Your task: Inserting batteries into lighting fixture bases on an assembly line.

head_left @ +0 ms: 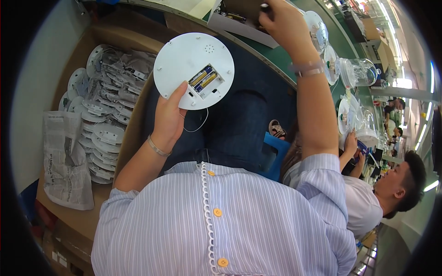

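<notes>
My left hand grips a round white plastic base by its lower edge, thumb on top. Its open battery compartment faces up, with batteries lying inside. A thin white wire hangs from the base's lower edge. Up at the top, my right hand is over a white cardboard box that holds loose batteries. Between its fingertips is a small dark battery, only partly visible.
At left, a large cardboard box holds stacks of similar white bases and crumpled newspaper. Clear domes and white bases stand along the green bench. A co-worker sits at right, beyond a blue stool.
</notes>
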The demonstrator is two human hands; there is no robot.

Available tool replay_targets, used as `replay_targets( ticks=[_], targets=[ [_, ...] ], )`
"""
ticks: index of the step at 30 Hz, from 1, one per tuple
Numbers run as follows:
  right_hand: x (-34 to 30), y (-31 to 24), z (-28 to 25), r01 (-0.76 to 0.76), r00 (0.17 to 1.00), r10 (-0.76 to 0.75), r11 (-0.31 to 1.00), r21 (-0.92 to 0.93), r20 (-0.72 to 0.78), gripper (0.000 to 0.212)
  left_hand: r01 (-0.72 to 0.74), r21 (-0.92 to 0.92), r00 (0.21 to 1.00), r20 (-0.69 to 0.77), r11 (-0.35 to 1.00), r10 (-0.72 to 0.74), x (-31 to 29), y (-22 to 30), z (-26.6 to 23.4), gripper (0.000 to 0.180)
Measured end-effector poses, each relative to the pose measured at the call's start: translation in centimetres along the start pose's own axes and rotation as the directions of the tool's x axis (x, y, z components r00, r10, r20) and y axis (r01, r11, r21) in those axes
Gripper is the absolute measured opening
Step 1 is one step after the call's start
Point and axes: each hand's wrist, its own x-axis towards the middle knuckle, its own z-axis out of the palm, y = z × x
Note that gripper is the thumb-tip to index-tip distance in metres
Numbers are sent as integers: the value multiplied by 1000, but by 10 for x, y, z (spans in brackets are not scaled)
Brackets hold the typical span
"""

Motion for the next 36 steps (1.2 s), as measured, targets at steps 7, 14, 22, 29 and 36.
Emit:
replay_targets(
  ticks=[7,14,22,29,36],
  targets=[
    [-105,-21,40,-257,965,176,485,836,195,23,7,21,1000,-9,1000,-7,2,-9,6,38],
    [-129,-22,56,-189,982,132,742,643,136,32,-28,55,999,31,998,26,-6,-12,14,37],
    [-132,-12,58,-515,841,218,38,856,496,33,-55,69,996,71,996,50,-11,-14,20,37],
    [-135,-15,57,-522,831,171,-89,848,530,34,-49,59,998,48,997,46,-12,-13,20,37],
    [-135,-13,58,-569,813,165,15,822,559,34,-90,97,996,39,991,86,-13,-16,18,37]
  ],
)
